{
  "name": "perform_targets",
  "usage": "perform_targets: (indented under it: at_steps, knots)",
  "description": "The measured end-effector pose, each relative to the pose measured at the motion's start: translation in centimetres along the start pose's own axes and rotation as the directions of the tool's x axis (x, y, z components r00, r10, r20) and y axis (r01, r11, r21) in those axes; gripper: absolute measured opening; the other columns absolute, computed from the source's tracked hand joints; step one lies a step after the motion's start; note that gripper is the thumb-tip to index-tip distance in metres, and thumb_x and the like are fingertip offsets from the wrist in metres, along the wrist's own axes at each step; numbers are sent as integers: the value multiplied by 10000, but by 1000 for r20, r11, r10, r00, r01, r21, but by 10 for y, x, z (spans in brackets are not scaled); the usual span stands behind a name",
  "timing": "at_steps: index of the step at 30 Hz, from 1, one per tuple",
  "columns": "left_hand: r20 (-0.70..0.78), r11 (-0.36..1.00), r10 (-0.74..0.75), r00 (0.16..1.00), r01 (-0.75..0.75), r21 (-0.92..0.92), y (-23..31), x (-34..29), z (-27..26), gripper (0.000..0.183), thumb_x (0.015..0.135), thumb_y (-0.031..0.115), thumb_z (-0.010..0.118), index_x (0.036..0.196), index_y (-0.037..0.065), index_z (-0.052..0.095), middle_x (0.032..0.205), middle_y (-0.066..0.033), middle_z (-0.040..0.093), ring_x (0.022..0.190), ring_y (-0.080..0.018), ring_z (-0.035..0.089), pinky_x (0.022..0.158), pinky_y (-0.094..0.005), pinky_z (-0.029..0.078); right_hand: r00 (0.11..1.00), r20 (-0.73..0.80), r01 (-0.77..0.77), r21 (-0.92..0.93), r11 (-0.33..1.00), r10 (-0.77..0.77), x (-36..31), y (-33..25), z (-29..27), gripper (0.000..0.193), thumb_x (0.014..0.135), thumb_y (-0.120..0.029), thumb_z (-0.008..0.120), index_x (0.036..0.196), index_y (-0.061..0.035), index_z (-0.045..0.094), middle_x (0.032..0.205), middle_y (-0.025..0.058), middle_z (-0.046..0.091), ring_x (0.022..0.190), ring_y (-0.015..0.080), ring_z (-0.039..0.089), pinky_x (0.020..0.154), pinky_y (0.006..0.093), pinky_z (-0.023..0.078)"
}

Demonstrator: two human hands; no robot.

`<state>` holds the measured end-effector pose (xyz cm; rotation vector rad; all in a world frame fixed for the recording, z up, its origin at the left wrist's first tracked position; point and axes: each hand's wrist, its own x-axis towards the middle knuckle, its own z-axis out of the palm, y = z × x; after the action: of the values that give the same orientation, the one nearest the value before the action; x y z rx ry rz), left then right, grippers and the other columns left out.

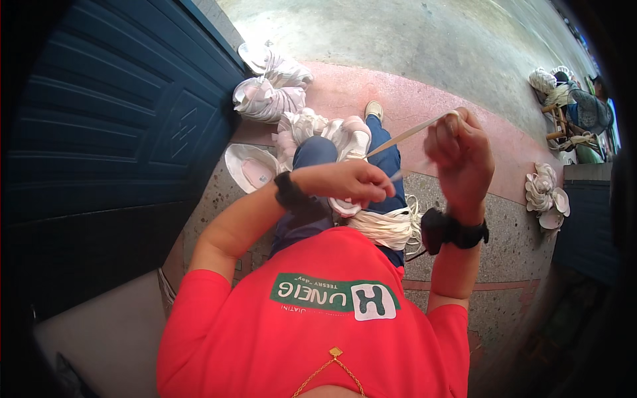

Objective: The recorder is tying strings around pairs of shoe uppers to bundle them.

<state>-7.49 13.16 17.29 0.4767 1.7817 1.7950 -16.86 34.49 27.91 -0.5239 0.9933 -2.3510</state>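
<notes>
A white shoe upper [355, 138] with pale pink parts lies between my knees. From it a flat cream shoelace [408, 134] runs up taut to my right hand [461, 149], raised at the right, its thumb and forefinger pinched on the lace. My left hand [365, 184] is lower, over my lap, with its fingers curled closed. A short, blurred pale strip shows by its fingertips; whether it is held is hard to make out. Under the hands, a thick bundle of cream shoelaces [385, 227] lies across my thigh.
Strapped-together stacks of white and pink shoe uppers [269, 101] stand left, beside a dark blue panelled door [126, 99]. A single white upper [251, 167] rests by my knee. More uppers [545, 192] lie at the right. Farther off is a chair [587, 113] with bundles.
</notes>
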Motion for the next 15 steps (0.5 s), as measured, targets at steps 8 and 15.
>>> perform_targets:
  at_steps: [8,15]
  knots:
    - [-674,775,-255,694,-270,-571,32,-89,-117,230,1118,263,516,1119,88,665,649,81,390,470,-16,383,427,-199,313,933,-351,124,108,986,-79,-56,-50,-132,180,1029,-184,460,927,-60,541,946,90,543,926,243,528,973,457,444]
    - [-780,915,-268,565,402,-23,-60,-84,-99,298,1056,293,620,1069,19,738,732,6,616,451,-60,523,389,-215,366,894,-420,-220,-715,664,-156,-68,28,-194,189,1054,-204,520,927,-72,567,813,47,537,766,209,528,761,376,476]
